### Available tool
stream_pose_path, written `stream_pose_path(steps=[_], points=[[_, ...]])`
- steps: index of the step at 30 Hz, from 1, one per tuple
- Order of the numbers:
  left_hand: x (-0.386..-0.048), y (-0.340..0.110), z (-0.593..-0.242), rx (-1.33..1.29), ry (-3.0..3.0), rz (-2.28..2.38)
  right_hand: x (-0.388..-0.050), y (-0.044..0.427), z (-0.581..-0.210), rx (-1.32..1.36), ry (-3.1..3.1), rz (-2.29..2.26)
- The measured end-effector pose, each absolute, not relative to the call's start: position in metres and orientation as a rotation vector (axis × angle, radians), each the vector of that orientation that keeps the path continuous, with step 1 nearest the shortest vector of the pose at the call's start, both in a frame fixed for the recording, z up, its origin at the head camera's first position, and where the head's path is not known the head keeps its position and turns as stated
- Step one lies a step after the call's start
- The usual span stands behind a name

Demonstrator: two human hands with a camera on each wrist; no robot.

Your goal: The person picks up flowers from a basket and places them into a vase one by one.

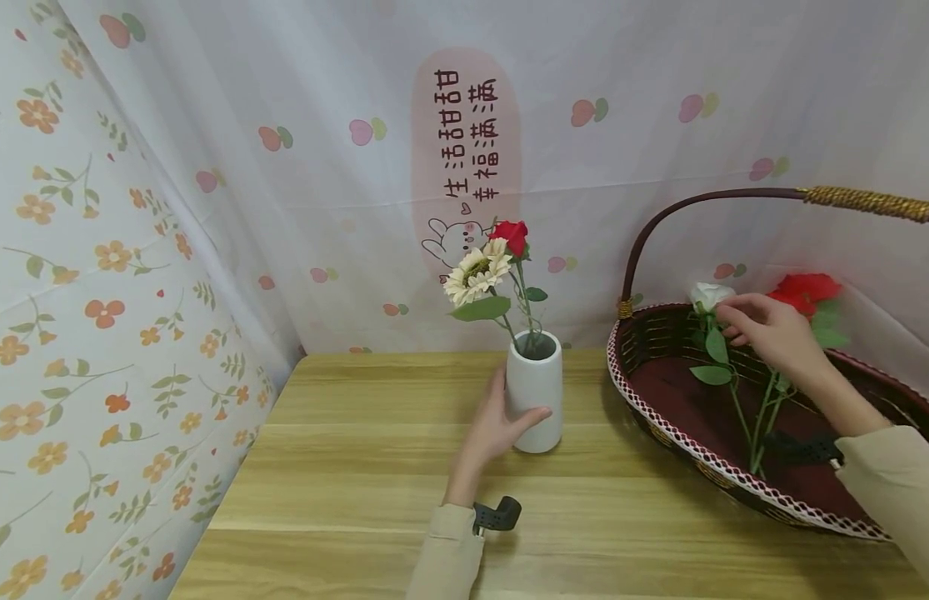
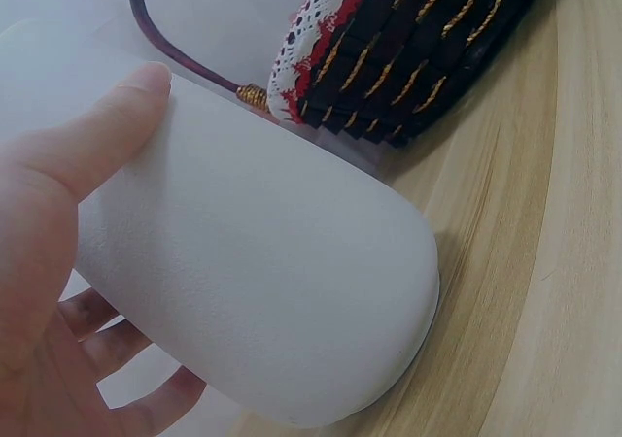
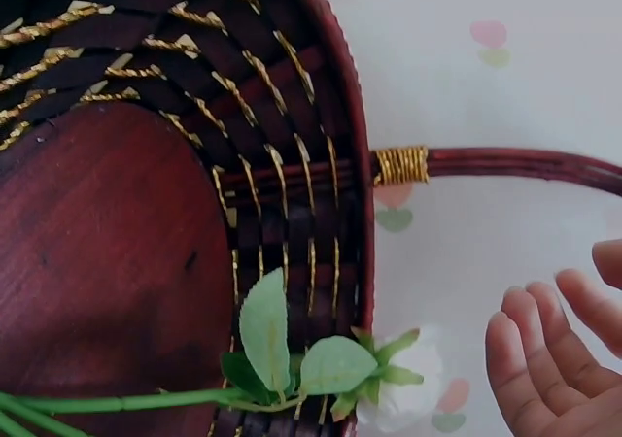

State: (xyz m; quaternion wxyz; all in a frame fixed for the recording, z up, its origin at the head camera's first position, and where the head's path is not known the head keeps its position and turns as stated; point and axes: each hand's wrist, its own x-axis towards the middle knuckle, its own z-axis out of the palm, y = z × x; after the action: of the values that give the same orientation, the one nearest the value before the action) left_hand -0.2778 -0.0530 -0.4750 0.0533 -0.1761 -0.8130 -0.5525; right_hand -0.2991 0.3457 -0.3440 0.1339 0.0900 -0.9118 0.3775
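Note:
My left hand (image 1: 496, 427) grips the side of a white vase (image 1: 535, 404), which stands upright on the wooden surface. Inside the vase are a cream daisy-like flower (image 1: 476, 277) and a red rose (image 1: 511, 236). In the left wrist view, my left hand (image 2: 49, 233) has its thumb over the near side of the vase (image 2: 272, 252) and fingers beneath. My right hand (image 1: 781, 335), fingers loosely bent, is beside a white rose (image 1: 709, 295) in the basket. The right wrist view shows a gap between that hand (image 3: 554, 359) and the rose (image 3: 418, 384).
A dark woven basket (image 1: 704, 462) with lace trim and an arched handle (image 1: 704, 197) stands right of the vase. A red flower (image 1: 804, 290) leans at its back rim. Patterned cloth (image 1: 322, 217) hangs behind the wooden table (image 1: 344, 492) and along its left.

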Motion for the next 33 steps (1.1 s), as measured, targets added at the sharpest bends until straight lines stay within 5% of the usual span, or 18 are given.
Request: stream_pose_path(steps=[33], points=[[-0.277,-0.053,-0.473,-0.521,-2.48,-1.694,-0.285,0.413,-0.361,0.047,-2.604,1.157]])
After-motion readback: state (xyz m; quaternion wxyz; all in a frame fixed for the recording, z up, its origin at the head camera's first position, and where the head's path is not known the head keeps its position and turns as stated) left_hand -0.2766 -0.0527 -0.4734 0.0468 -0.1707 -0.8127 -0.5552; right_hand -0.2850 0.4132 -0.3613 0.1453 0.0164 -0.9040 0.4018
